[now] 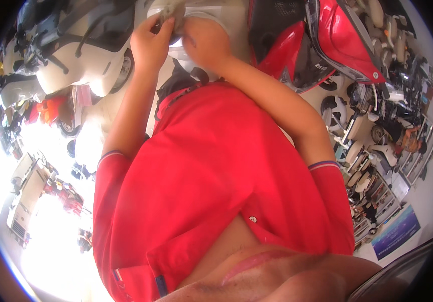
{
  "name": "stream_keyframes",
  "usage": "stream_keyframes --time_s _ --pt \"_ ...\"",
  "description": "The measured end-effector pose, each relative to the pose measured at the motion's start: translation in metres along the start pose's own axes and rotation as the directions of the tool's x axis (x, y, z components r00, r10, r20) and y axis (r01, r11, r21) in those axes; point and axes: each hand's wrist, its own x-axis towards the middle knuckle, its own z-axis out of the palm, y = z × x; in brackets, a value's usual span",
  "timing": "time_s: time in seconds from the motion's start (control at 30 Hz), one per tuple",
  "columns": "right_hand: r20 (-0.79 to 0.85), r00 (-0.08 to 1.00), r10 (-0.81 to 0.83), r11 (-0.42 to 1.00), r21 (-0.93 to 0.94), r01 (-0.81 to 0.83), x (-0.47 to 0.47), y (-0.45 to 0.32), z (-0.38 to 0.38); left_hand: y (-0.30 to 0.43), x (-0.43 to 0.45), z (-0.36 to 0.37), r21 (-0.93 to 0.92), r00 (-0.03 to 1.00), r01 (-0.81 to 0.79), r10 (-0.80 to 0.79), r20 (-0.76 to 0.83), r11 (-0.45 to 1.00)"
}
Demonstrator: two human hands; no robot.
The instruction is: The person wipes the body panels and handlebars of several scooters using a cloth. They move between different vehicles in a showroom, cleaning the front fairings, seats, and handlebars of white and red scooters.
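Observation:
At the top of the view my left hand (150, 47) pinches a small grey-brown object (173, 17) between thumb and fingers. It may be a cloth or a dirty part; its kind is unclear. Close to its right is my right hand (207, 41), slightly blurred, with the fingers curled inward. Whether the right hand holds anything is hidden. A dark piece shows between the two hands. Behind and below them lies a white, rounded, glossy surface (216, 19), partly covered by the hands.
A cream scooter (84, 64) stands at the left. Red and black glossy vehicle bodywork (341, 34) is close at the upper right. More scooters (382, 153) fill the right side, where another person (411, 139) is at some distance. A blue poster (397, 232) shows lower right.

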Motion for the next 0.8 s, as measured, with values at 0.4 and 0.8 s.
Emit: stream_keyframes --time_s 0.4,0.8 --pt "0.109 0.730 0.675 0.463 0.708 -0.533 -0.008 0.011 -0.027 0.024 -0.008 0.041 0.129 0.928 -0.336 0.305 0.214 0.933" --pt "-0.158 0.937 0.311 0.923 -0.186 -0.337 -0.012 0.127 0.023 0.010 -0.012 0.071 0.313 0.674 -0.730 0.714 0.189 0.607"
